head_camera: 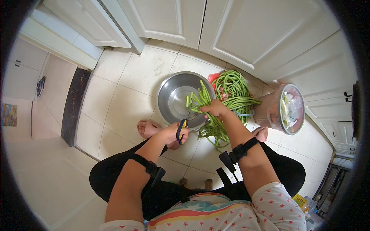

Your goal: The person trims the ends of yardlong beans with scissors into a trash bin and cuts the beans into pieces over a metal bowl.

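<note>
My left hand (175,133) grips a pair of scissors (181,131) with black and yellow handles, the blades pointing at the beans. In my right hand (216,109) is a bunch of long green beans (204,93). Their ends reach over a wide stainless steel basin (170,83), and the rest hangs down beside its rim towards the floor. A few short bean pieces (188,100) show over the basin near the scissor tips; whether they are loose, I cannot tell. A heap of long beans (232,83) lies on a red plastic bag (213,77) right of the basin.
A lined waste bin (267,111) holding plastic and scraps stands right of the beans. White cabinet doors (234,34) rise behind the basin. Pale tiles (115,108) cover the floor, with a dark door threshold (75,106) at left. My slippered feet flank the basin.
</note>
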`<state>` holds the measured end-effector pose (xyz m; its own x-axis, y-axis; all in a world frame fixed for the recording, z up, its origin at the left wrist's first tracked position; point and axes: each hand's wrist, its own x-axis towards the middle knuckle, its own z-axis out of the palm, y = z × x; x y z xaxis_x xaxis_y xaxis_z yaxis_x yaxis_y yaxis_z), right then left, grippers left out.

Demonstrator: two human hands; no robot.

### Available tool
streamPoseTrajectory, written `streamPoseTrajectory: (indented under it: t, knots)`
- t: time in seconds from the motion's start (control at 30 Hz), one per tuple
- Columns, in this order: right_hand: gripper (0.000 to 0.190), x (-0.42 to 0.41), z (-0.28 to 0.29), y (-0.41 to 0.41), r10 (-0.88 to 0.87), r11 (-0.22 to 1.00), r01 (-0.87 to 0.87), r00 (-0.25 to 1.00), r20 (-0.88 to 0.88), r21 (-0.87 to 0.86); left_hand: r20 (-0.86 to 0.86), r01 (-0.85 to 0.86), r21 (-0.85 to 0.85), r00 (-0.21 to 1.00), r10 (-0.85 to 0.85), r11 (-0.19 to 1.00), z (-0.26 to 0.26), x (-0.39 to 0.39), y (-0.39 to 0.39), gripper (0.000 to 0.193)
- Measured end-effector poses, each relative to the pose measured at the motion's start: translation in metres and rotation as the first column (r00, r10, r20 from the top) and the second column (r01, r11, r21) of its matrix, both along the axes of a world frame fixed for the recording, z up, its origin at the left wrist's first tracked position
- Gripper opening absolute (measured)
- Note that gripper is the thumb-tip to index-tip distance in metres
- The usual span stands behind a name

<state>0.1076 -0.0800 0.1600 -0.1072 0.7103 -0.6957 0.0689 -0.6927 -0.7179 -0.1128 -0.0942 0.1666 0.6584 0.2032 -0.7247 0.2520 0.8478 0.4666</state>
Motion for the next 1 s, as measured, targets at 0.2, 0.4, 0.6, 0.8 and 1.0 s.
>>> streamPoseTrajectory:
  t: [0.2, 0.4, 0.6, 0.8, 1.0]
  knots:
    - [0.021, 0.000, 0.000, -0.006, -0.027, 1.000, 0.027, 0.999, 0.041, 0.004, -0.022, -0.003, 0.004, 1.000, 0.003, 1.000, -0.001, 0.005, -0.004, 0.015]
    - [0.035, -0.002, 0.033, -0.023, -0.132, 0.991, 0.129, 0.964, -0.231, -0.026, -0.039, -0.326, 0.416, 0.926, 0.375, 0.849, 0.023, 0.025, 0.008, 0.029]
    - [0.034, -0.006, 0.036, -0.031, -0.059, 0.996, 0.037, 0.951, -0.303, -0.077, 0.011, -0.481, 0.438, 0.847, 0.531, 0.759, 0.031, 0.045, 0.016, 0.028]
    - [0.032, -0.008, 0.054, -0.036, -0.113, 0.990, 0.075, 0.932, -0.344, -0.120, 0.017, -0.595, 0.458, 0.749, 0.663, 0.661, 0.034, 0.049, 0.019, 0.031]
    - [0.031, 0.000, 0.048, -0.047, -0.046, 0.999, 0.048, 0.917, -0.397, -0.005, -0.007, -0.541, 0.583, 0.743, 0.669, 0.606, 0.039, 0.042, 0.039, 0.039]
